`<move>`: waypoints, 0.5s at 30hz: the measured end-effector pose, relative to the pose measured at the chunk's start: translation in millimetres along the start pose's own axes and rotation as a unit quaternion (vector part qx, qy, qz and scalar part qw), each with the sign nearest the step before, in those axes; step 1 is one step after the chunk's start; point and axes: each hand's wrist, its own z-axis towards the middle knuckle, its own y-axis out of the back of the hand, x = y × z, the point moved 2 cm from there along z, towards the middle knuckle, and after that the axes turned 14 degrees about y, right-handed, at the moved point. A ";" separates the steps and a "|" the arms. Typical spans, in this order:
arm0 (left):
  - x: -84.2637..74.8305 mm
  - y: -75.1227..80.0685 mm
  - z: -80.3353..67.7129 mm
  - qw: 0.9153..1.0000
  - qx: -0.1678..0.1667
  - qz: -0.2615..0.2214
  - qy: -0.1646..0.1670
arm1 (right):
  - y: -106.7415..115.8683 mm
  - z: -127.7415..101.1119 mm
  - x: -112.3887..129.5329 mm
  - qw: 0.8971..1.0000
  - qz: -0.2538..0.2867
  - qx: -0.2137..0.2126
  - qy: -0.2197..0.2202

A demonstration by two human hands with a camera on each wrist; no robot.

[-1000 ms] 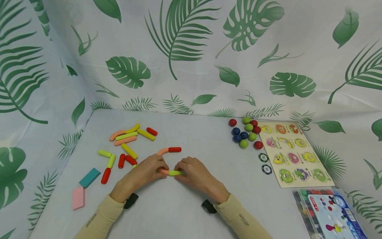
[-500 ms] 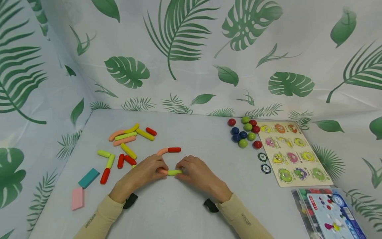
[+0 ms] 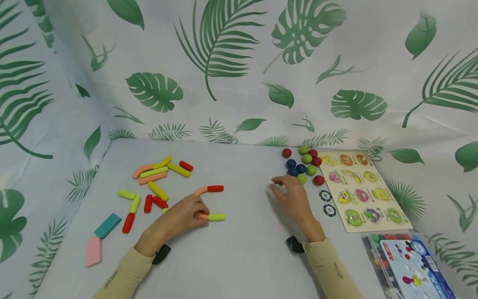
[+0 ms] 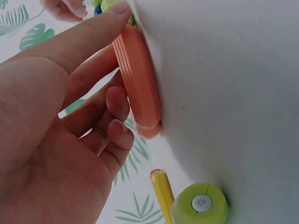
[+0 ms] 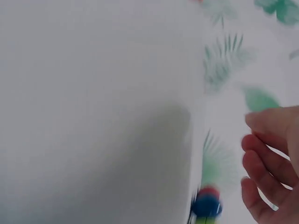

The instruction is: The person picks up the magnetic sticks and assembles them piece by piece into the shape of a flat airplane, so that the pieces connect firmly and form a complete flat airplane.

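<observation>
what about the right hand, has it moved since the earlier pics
Yes. In the head view, the right hand has left the lime stick and moved rightward and slightly forward, nearer the puzzle board.

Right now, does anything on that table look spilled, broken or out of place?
Nothing is clearly spilled or broken. The orange stick just beyond the left hand looks bent, though perhaps it's made that way. The balls lie loose beside the fruit board.

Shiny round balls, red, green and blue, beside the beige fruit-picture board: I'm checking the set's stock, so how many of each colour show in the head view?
Shiny red round balls: 4
Shiny green round balls: 4
Shiny blue round balls: 3
Total: 11
</observation>
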 end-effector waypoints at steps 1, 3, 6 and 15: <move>0.4 0.3 -0.8 1.000 -0.003 -0.002 0.000 | 5.4 -1.7 -7.6 1.000 -0.006 -0.014 -0.011; 1.6 0.8 -2.6 1.000 -0.013 -0.006 -0.003 | 14.6 -5.0 -22.3 0.998 -0.017 -0.038 -0.036; 3.9 1.8 -5.7 1.000 -0.025 -0.018 -0.006 | 26.3 -8.9 -40.4 0.995 -0.033 -0.068 -0.068; 6.3 7.2 -1.4 0.996 -0.002 -0.056 0.076 | 36.8 -20.5 -74.3 0.988 -0.033 -0.065 -0.138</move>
